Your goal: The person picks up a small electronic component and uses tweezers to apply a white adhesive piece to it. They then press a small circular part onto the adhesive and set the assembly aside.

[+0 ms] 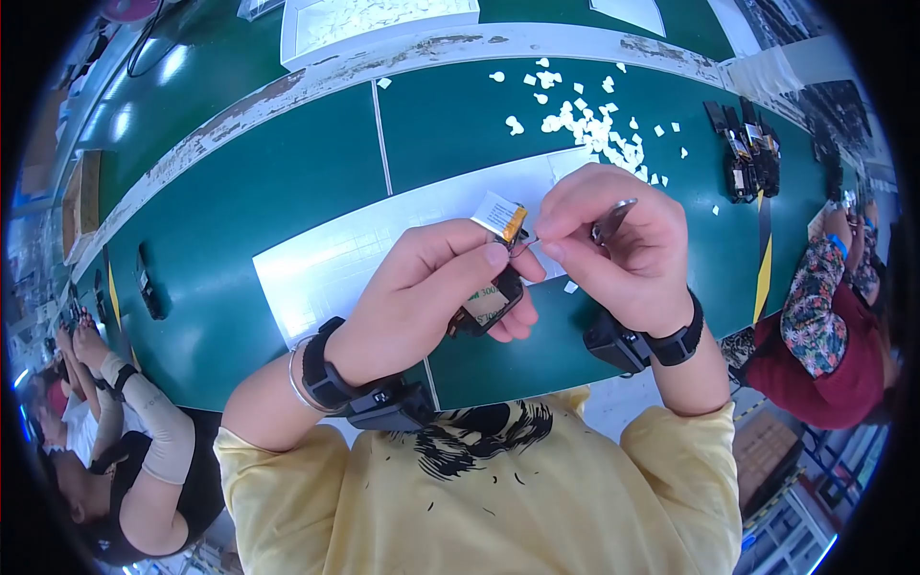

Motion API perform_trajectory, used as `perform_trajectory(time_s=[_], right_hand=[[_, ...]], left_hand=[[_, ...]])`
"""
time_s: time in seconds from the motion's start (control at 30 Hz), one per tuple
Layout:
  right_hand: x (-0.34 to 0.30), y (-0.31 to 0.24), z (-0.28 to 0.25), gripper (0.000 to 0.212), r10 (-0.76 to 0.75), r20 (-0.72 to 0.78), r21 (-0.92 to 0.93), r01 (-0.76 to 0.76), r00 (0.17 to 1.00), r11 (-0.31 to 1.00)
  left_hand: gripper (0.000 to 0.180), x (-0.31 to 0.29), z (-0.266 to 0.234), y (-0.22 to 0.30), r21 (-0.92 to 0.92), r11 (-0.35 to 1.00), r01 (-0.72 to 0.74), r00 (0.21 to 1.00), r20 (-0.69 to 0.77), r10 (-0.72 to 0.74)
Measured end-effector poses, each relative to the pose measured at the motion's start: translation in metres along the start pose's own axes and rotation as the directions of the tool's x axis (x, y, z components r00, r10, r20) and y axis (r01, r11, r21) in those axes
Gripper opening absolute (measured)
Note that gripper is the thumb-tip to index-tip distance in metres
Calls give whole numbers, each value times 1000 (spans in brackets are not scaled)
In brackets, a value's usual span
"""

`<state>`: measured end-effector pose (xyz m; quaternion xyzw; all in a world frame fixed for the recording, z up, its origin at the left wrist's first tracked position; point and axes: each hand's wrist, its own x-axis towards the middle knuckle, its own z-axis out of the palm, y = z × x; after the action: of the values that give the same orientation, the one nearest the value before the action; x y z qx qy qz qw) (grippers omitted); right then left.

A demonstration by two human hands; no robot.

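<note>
Held in my left hand [422,287] is a small black electronic device [489,302] with a tan adhesive patch. A silver pouch battery [497,213] with orange tape at one end stands up from it, by my left thumb and fingers. My right hand [613,235] is closed, its thumb and index finger pinching at a thin wire [526,248] beside the battery. Shiny metal tweezers [613,220] are tucked within the same hand, partly hidden by its fingers. Where the wire ends is too small to tell.
Beneath my hands lies a white sheet [326,273] on the green table [220,326]. Small white pieces [599,129] are scattered beyond it. Several black devices [749,153] lie far right, another black device [149,283] left. A white box [379,24] stands behind. Other people sit on both sides.
</note>
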<state>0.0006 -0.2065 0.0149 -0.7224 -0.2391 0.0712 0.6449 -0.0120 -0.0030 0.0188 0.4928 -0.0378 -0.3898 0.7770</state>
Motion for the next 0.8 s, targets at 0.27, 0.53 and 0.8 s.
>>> perform_trajectory(time_s=[0.27, 0.53, 0.8], right_hand=[[-5, -2, 9, 17, 195, -82, 251, -169, 977, 953], [-3, -17, 19, 14, 78, -182, -226, -119, 980, 967], [1, -15, 26, 18, -244, -148, -573, 118, 958, 811]], left_hand=[[16, 0, 5, -2, -107, 994, -28, 991, -135, 14], [16, 1, 5, -11, -211, 971, -116, 978, -197, 74], [15, 2, 11, -14, -16, 972, -233, 951, -213, 224]])
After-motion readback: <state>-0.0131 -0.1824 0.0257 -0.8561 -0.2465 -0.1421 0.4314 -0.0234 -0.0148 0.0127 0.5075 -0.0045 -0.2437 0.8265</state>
